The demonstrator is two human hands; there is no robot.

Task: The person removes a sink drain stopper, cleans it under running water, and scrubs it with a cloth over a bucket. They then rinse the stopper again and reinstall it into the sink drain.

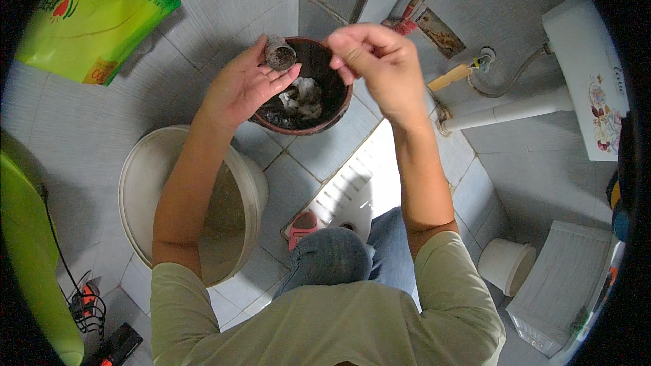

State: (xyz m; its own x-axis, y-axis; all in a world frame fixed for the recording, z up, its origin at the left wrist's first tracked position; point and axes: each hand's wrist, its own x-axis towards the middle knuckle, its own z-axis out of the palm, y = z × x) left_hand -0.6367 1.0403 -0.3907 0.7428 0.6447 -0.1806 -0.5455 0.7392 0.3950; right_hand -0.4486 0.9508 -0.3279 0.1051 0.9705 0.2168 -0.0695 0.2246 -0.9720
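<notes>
In my left hand [247,81] is a short grey cylinder [279,54], dirty, with a dark, grimy open end facing me. The thumb and fingers hold it from the side, palm up. My right hand [380,61] is raised beside it, its fingers curled and pinched together; whatever they hold, if anything, is too small to make out. Below both hands stands a round bin [342,105] with a brown rim and a black liner. Crumpled white tissue [302,98] lies inside it.
A large white bucket [254,183] stands under my left forearm. Between my legs and the bin is a white squat toilet [380,163], with a pink object [302,227] beside it. A white cistern [586,88] with a pipe hangs right; a green bag [102,20] is upper left.
</notes>
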